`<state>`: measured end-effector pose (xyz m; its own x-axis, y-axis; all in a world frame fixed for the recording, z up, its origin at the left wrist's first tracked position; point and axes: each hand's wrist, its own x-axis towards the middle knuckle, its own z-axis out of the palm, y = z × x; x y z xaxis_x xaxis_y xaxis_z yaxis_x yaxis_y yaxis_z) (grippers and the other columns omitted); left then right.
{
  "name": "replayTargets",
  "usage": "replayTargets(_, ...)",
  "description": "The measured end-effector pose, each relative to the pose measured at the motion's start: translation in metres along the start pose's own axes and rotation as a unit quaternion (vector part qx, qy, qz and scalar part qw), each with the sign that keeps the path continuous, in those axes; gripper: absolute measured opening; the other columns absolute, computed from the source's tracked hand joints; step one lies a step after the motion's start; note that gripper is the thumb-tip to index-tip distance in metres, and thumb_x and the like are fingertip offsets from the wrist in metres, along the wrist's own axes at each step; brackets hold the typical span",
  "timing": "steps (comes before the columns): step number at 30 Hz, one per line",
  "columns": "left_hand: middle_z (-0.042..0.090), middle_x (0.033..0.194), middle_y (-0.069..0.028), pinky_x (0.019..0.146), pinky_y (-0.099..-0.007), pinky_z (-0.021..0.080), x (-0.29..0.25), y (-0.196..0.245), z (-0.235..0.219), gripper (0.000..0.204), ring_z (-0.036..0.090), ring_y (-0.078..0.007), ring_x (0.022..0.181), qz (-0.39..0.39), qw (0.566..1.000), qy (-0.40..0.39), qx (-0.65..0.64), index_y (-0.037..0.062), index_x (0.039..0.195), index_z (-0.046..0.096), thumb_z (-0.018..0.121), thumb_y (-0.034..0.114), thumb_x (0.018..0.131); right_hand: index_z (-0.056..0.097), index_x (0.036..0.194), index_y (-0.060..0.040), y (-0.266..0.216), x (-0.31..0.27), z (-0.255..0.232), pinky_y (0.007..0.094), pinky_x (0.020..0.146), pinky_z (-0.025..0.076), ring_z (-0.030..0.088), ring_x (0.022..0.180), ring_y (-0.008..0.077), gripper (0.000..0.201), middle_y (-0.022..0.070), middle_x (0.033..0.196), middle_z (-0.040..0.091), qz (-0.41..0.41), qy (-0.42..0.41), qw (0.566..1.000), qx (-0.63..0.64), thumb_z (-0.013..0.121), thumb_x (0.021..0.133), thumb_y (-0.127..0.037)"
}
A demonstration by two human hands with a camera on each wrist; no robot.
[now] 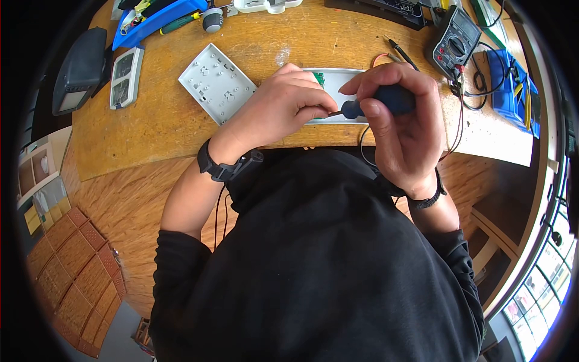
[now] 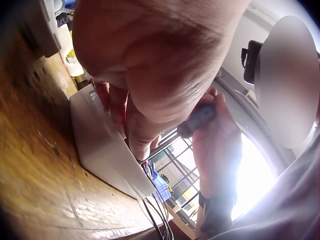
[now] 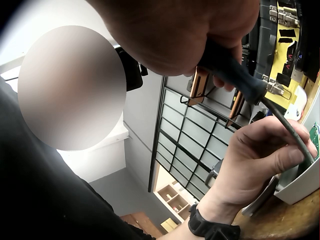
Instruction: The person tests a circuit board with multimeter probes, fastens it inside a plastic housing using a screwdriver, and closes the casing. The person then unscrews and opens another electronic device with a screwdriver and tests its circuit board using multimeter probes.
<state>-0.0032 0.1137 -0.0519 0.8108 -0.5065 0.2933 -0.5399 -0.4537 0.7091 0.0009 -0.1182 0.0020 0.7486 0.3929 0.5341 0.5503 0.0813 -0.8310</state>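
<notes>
A dark blue screwdriver point(image 1: 395, 99) is held by its handle in the right hand point(image 1: 416, 120), fingers and thumb curled round it. Its metal shaft point(image 3: 286, 122) slants down to the white casing point(image 1: 350, 78). At the shaft's lower end, the left hand point(image 1: 289, 99) pinches it between thumb and fingers, low over the casing; the very tip is hidden. A green circuit board point(image 1: 319, 78) shows partly beyond the left fingers. In the left wrist view the left hand point(image 2: 150, 65) is over the casing wall point(image 2: 107, 145), its fingertips partly hidden.
Left of the casing lies a white cover point(image 1: 217, 81), beside the left forearm. A multimeter point(image 1: 455, 45) with leads stands at the right, near a blue bin point(image 1: 512, 96). Another blue tray point(image 1: 157, 21) and a white switch-like unit point(image 1: 126, 78) are at the left.
</notes>
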Motion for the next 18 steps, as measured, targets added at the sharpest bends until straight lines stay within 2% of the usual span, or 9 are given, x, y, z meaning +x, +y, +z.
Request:
replayTargets(7,0.077,0.094,-0.0014,0.102,-0.0397,0.049,0.0011,0.0035,-0.0033,0.011,0.071,-0.0234,0.103,-0.004,1.000,-0.016,0.018,0.0155,0.102,0.083,0.083,0.016,0.091,0.062,0.132,0.0047,-0.0017,0.0043,-0.0041,0.0323,0.091,0.060,0.075,0.101,0.0215,0.036,0.0140,0.112,0.074,0.000,-0.024,0.999,-0.036,0.078,0.099,0.007)
replayTargets(13,0.077,0.093,-0.0014,0.102,-0.0392,0.048,0.0003,0.0023,0.0000,0.013,0.071,-0.0233,0.101,-0.005,0.999,-0.022,0.036,0.0157,0.103,0.083,0.084,0.016,0.090,0.061,0.133,0.0041,0.0012,0.0046,-0.0075,0.0333,0.092,0.061,0.075,0.102,0.0222,0.036,0.0144,0.113,0.074,-0.008,-0.041,0.999,-0.024,0.077,0.101,0.006)
replayTargets(15,0.077,0.092,-0.0011,0.102,-0.0388,0.048,0.0008,0.0002,0.0027,0.013,0.071,-0.0229,0.100,0.000,0.999,-0.019,0.035,0.0158,0.103,0.083,0.085,0.015,0.090,0.060,0.134,0.0037,0.0022,0.0065,-0.0089,0.0340,0.093,0.061,0.075,0.103,0.0220,0.036,0.0147,0.115,0.074,-0.034,-0.059,0.997,-0.022,0.075,0.101,0.007)
replayTargets(18,0.076,0.091,-0.0004,0.101,-0.0382,0.048,0.0021,0.0040,-0.0003,0.013,0.071,-0.0218,0.098,0.000,0.999,-0.026,0.039,0.0161,0.102,0.083,0.085,0.014,0.090,0.060,0.135,0.0036,0.0023,0.0059,-0.0100,0.0343,0.094,0.060,0.074,0.104,0.0221,0.036,0.0148,0.117,0.074,-0.022,-0.062,0.998,-0.016,0.074,0.102,0.008)
